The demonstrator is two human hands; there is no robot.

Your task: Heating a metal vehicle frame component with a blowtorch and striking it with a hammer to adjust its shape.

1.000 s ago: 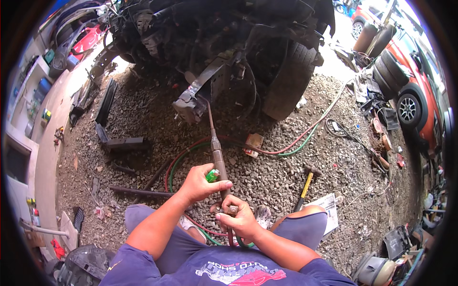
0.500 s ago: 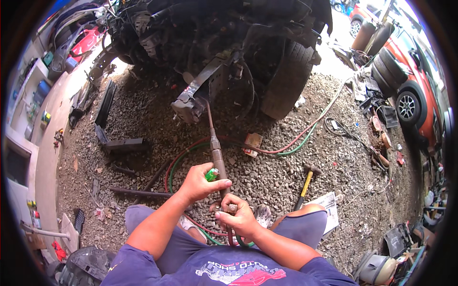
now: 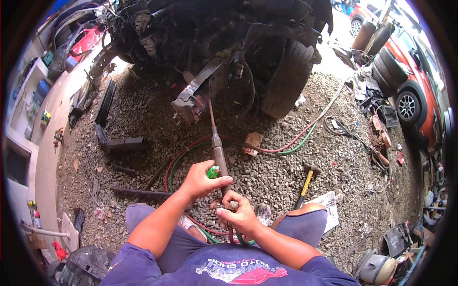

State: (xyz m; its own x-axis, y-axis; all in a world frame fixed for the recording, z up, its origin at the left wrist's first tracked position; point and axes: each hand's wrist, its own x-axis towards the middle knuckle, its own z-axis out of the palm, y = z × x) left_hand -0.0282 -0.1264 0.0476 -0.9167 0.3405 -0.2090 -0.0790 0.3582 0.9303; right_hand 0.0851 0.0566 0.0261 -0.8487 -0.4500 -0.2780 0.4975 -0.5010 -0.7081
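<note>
A gas torch [image 3: 218,153] with a long thin tip points away from me. Its tip reaches the crumpled end of a metal rail [image 3: 191,106] that juts from the front of a stripped vehicle [image 3: 210,28]. My left hand [image 3: 199,181] is closed around a green lighter [image 3: 213,172], its thumb lying against the torch body. Nearer me, my right hand [image 3: 238,212] grips the torch's rear end by the valve knobs. Red and green hoses [image 3: 231,234] run from there down between my legs. A faint pinkish tint shows where the tip meets the rail.
A hammer [image 3: 305,187] with a yellow handle lies on gravel by my right knee. The paired hoses [image 3: 305,140] curve off to gas cylinders [image 3: 365,35] at the far right. A dark bar [image 3: 140,191] and metal pieces [image 3: 125,144] lie to the left. The vehicle's tire [image 3: 291,78] stands ahead.
The torch and both hands have shifted very slightly to the right. The rail's end looks pinker at the torch tip. My grips are the same.
</note>
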